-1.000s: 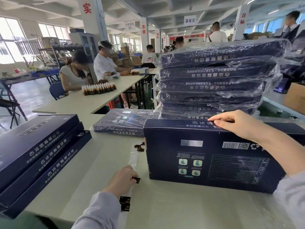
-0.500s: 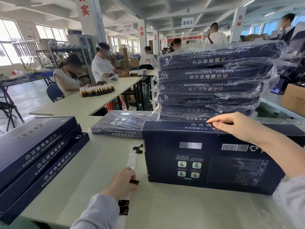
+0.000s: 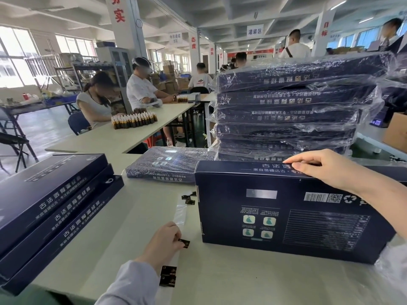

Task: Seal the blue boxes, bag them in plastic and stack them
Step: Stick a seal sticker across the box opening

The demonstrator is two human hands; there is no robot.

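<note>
Blue box (image 3: 286, 216) stands on edge on the surface (image 3: 136, 227), with the right grip (image 3: 326, 170) curled over its top edge. Left grip (image 3: 163, 243) pinches a dark sticker (image 3: 184, 243) beside the clear backing strip (image 3: 181, 213). Bagged box stack (image 3: 286, 113) rises directly behind the box. Unbagged boxes (image 3: 55, 205) lie to the left. Positions are unchanged from a second ago.

Packing factory floor: stacked bagged boxes (image 3: 286, 115), bottle rows (image 3: 134, 121), workers (image 3: 141, 89) at long tables (image 3: 105, 139).
</note>
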